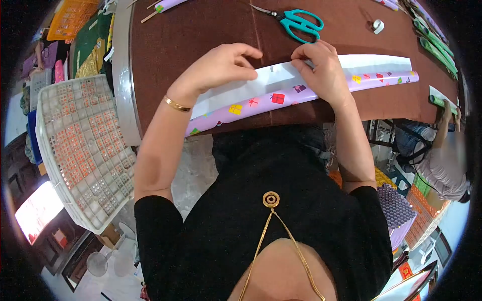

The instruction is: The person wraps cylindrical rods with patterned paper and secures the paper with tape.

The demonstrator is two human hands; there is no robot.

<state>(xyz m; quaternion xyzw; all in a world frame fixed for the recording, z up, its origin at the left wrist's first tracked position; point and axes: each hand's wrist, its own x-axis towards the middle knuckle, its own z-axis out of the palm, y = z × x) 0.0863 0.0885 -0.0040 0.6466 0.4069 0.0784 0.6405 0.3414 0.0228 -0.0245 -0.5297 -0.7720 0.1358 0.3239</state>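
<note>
A partly rolled sheet of wrapping paper [277,98] lies along the near edge of the table, its lilac outside printed with colourful gift boxes. Its white inner side [376,62] faces up along the far edge. Over the white side hovers my left hand [226,66], thumb and fingers apart, holding nothing I can see. My right hand [322,70] rests at the far edge of the paper with thumb and forefinger drawn close together; whatever may be between them is too small to tell. Teal-handled scissors [301,25] lie just beyond my right hand.
On the brown tabletop [201,30] are a small white tape roll [378,26] and thin sticks [149,16]. Green rolls [437,50] lie at the far right. A white crate [83,150] stands left of the table. Another person [442,155] works at the right.
</note>
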